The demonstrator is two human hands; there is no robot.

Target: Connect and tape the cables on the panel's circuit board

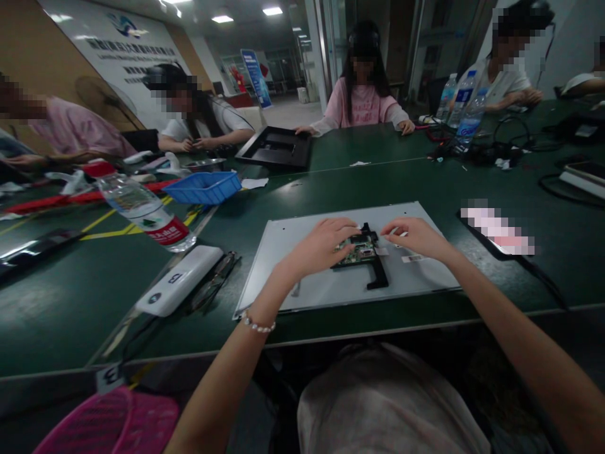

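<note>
A grey metal panel (331, 287) lies flat on the green table in front of me. On its middle sits a small green circuit board (360, 250) with a black bracket (377, 272) running down from it. My left hand (319, 244) rests on the board's left edge, fingers curled over it. My right hand (413, 236) is at the board's right side, fingertips pinched near a small white label. A bead bracelet is on my left wrist.
A water bottle (146, 214) lies tilted at left, beside a white power bank (182, 280) and glasses (215, 284). A blue tray (203, 187) and a black frame (276, 146) sit farther back. A phone (496, 232) lies at right. Other people sit around the table; bottles and cables are at back right.
</note>
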